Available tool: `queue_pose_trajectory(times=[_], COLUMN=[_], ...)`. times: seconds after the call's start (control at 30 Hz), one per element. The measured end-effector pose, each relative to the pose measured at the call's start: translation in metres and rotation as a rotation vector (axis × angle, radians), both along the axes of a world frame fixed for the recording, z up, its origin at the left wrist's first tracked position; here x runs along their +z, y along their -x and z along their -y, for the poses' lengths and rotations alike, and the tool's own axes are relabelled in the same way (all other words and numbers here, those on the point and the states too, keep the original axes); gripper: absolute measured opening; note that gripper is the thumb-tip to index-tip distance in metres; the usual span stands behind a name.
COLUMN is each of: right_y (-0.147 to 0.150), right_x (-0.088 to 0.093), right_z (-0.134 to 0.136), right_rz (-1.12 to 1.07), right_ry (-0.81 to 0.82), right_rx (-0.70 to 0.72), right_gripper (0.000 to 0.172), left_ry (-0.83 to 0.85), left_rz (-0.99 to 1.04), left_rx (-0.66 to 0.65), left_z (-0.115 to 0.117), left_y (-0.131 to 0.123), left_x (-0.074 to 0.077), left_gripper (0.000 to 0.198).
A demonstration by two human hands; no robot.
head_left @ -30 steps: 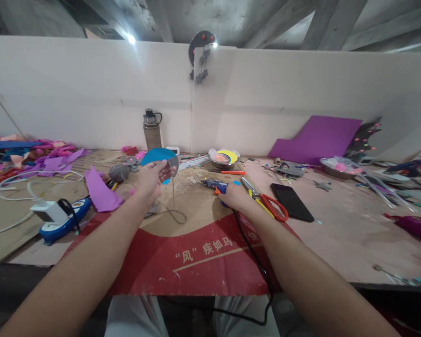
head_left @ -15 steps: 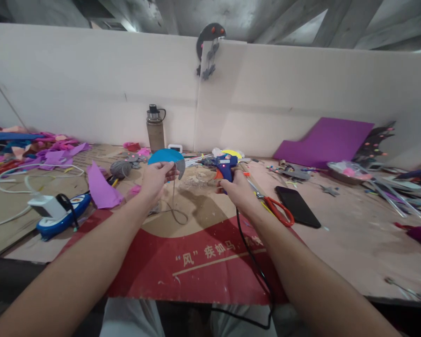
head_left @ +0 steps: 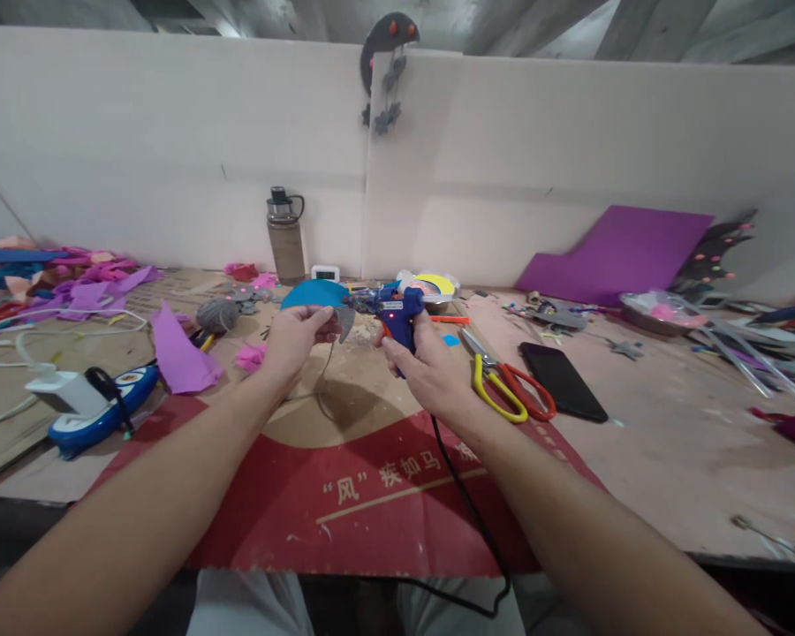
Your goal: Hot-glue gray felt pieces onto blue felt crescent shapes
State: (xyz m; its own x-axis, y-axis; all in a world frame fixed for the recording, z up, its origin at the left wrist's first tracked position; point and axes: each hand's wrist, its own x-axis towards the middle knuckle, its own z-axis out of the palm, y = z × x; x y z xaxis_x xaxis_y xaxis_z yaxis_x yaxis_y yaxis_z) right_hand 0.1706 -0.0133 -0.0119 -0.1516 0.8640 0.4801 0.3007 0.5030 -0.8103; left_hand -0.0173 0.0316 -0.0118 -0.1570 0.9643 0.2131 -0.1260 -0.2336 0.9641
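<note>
My left hand [head_left: 303, 336] is closed on a blue felt piece [head_left: 314, 294] with a grey felt part [head_left: 346, 323] at its right side. A thin grey cord [head_left: 324, 380] hangs below it to the cardboard. In my right hand [head_left: 424, 353] is a blue hot glue gun [head_left: 398, 320], its small red light lit. Its nozzle points left and lies close to the felt; whether they touch I cannot tell. A black cable [head_left: 460, 477] runs from the handle down over the table edge. Scissors [head_left: 503, 380] with yellow and red handles lie beside my right wrist.
A black phone [head_left: 563, 382] lies right of the scissors. Behind stand a water bottle [head_left: 284, 238] and a small white display [head_left: 325, 273]. A blue power strip [head_left: 106, 415], purple felt [head_left: 180, 349] and grey yarn [head_left: 215, 314] lie left. A purple sheet [head_left: 616, 256] leans on the partition.
My right hand has brought the glue gun left, up close to the felt piece. The scissors now show more fully. The whole view has tilted slightly downward.
</note>
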Motion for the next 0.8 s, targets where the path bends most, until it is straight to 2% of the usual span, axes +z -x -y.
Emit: queue_pose_trajectory(times=[0.2, 0.57, 0.8], right_y=[-0.0003, 0.0002, -0.0004], right_x=[-0.0003, -0.001, -0.003], right_z=[-0.0017, -0.0006, -0.0021], right_rz=[0.037, 0.07, 0.1], right_ry=[-0.004, -0.007, -0.029], right_rx=[0.009, 0.021, 0.038], right_gripper=[0.039, 0.033, 0.037], left_ry=[-0.01, -0.045, -0.051], left_rz=[0.0, -0.016, -0.027], left_rx=[0.008, -0.002, 0.006], left_z=[0.0033, 0.0014, 0.0016], left_y=[-0.0028, -0.0016, -0.0019], left_x=[0.0022, -0.0008, -0.0006], left_gripper=[0.019, 0.024, 0.025])
